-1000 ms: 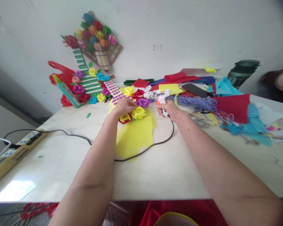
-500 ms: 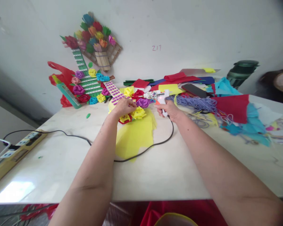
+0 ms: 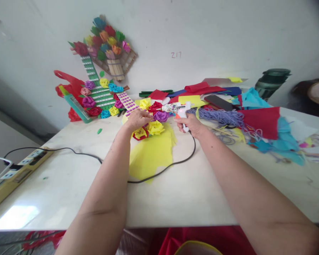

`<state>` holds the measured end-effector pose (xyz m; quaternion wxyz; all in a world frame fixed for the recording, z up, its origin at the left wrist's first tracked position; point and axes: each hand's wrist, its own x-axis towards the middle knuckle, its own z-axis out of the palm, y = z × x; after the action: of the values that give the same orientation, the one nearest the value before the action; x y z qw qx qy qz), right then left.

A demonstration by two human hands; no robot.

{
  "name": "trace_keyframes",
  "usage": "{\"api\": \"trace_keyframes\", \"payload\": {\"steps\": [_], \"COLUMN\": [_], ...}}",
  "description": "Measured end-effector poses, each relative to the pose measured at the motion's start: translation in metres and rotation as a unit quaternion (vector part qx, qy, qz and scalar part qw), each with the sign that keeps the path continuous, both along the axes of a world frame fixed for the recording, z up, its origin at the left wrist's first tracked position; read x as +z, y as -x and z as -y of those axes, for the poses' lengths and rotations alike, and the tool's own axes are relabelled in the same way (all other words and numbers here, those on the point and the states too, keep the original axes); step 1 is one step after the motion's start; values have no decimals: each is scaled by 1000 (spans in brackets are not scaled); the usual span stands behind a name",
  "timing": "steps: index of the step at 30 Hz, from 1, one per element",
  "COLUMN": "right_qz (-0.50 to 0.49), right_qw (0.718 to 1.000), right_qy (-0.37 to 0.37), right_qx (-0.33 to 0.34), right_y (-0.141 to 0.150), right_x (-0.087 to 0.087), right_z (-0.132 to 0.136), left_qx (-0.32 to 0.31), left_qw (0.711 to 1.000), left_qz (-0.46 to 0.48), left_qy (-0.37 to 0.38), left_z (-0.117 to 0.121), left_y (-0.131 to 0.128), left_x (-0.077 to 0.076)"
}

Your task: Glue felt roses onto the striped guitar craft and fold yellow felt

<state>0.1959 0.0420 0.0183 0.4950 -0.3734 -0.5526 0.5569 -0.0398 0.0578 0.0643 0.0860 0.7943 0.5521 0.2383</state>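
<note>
Left hand [image 3: 138,119] shifted slightly leftward since earlier frame: now at upper left of yellow flower [image 3: 156,128], half-curled; whether pinching anything, cannot tell. Right hand [image 3: 190,124], right of yellow flower, wrapped around white glue gun [image 3: 184,112] pointing left. Purple flower [image 3: 161,116] just behind yellow flower; yellow sheet [image 3: 154,156] on near side.

Flower bouquet [image 3: 106,44] seen against wall [image 3: 215,35]; "217" [image 3: 176,55] written to its right. Power strip [image 3: 22,175] placed along worktop's [image 3: 175,198] left side. Dark phone [image 3: 220,102] laid left of green flask [image 3: 271,83].
</note>
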Motion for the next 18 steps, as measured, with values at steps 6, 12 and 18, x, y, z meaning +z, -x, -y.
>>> {"api": "trace_keyframes", "payload": {"steps": [6, 12, 18], "right_qz": [-8, -17, -30], "right_qw": [1000, 1000, 999], "right_qy": [5, 0, 19], "right_qx": [-2, 0, -11], "right_y": [0, 0, 2], "right_x": [0, -1, -2], "right_z": [1, 1, 0], "left_qx": [-21, 34, 230], "left_qw": [999, 997, 945], "left_qz": [7, 70, 211], "left_qy": [24, -2, -98], "left_z": [3, 1, -18], "left_y": [1, 6, 41], "left_x": [0, 3, -4]}}
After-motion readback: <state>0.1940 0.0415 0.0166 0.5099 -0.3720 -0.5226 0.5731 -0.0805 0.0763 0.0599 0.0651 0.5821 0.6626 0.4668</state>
